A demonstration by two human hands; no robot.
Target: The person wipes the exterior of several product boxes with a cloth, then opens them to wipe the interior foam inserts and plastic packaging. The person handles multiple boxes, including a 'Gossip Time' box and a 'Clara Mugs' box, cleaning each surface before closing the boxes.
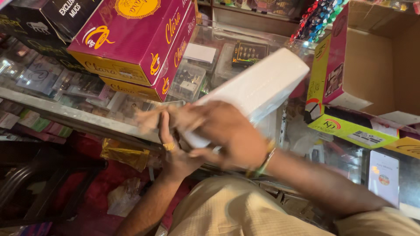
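White box held above the glass counter, long axis tilted, far end pointing up and right toward the open cardboard carton. Right hand grips its near end; left hand, blurred, touches beneath. 2 magenta boxes stacked left.

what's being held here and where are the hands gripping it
A white box, gripped at its near end by both the right hand and the left hand.
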